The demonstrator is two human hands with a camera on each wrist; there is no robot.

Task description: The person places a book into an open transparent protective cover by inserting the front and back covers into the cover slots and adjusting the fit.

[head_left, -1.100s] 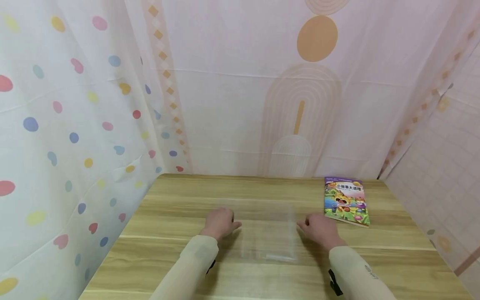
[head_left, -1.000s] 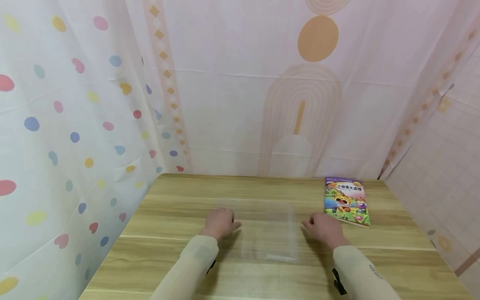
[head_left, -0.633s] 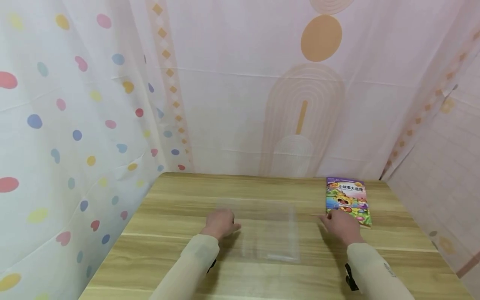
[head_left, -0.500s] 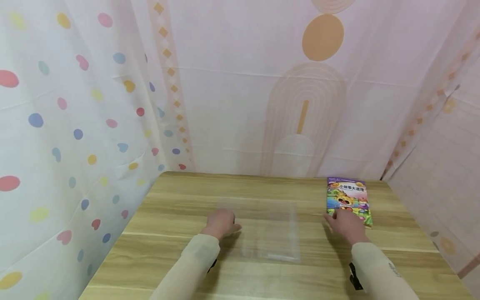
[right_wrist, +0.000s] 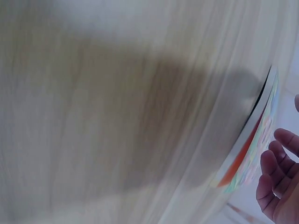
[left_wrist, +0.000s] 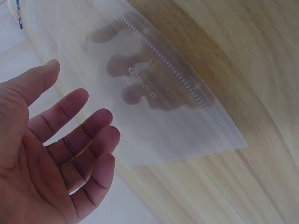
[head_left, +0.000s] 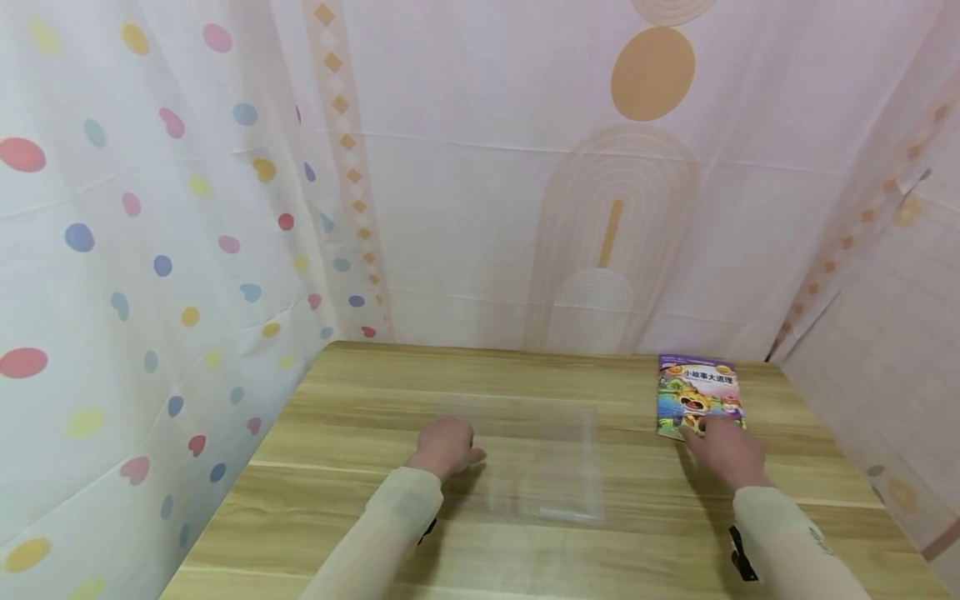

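A clear plastic file pouch [head_left: 540,458] lies flat mid-table in the head view. Up close, the left wrist view shows a ribbed strip and small raised lettering on the pouch [left_wrist: 187,121]. My left hand [head_left: 446,446] hovers at its left side, fingers loosely bent with nothing in them [left_wrist: 70,149]. On the right, a colourful children's book [head_left: 697,383] with a purple top band lies on the table. My right hand [head_left: 726,450] is over its near edge, fingers loosely curled and holding nothing. The right wrist view shows the book's edge [right_wrist: 252,149] beside the fingers; contact cannot be told.
The wood-grain table [head_left: 352,392] carries both items. A patterned white curtain [head_left: 465,208] stands behind its far edge, and a dotted curtain [head_left: 172,333] hangs along the left. A pale curtain [head_left: 885,367] borders the right side.
My right hand has moved right, from beside the pouch to over the near edge of the book. My left hand stays by the pouch. The head view has shifted slightly.
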